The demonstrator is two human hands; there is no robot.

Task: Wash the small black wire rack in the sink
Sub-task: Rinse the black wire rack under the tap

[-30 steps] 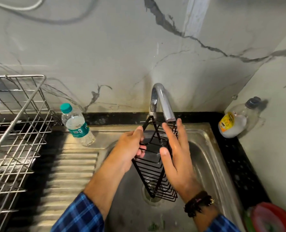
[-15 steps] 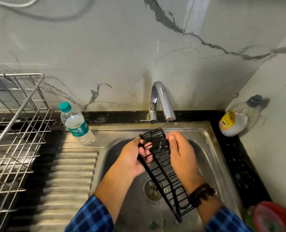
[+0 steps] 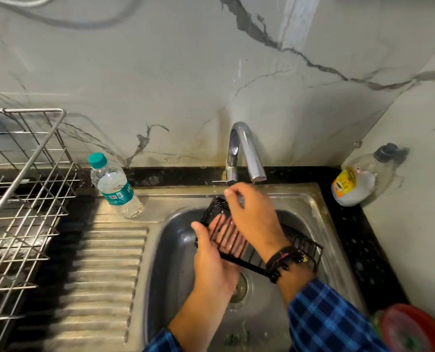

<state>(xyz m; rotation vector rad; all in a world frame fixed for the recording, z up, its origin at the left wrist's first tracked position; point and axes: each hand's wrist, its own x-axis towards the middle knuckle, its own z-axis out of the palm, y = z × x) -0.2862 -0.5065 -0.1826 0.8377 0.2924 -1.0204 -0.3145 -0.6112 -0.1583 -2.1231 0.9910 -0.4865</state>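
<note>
The small black wire rack (image 3: 300, 243) lies roughly level over the steel sink (image 3: 310, 204), just below the chrome tap (image 3: 244, 148). My left hand (image 3: 214, 260) holds it from underneath at its near left end, fingers showing through the wires. My right hand (image 3: 252, 214) rests on top of the rack with fingers spread, reaching toward the tap's lever; part of the rack is hidden beneath it. A thin drip hangs at the spout.
A clear water bottle (image 3: 114, 186) with a teal cap stands on the ribbed drainboard (image 3: 104, 275). A metal dish rack (image 3: 20, 199) fills the left. A soap bottle (image 3: 356, 179) lies in the right corner, a red lid (image 3: 409, 329) at bottom right.
The rack has turned from upright to nearly flat over the basin. My left hand slid beneath it and my right hand moved on top, toward the tap.
</note>
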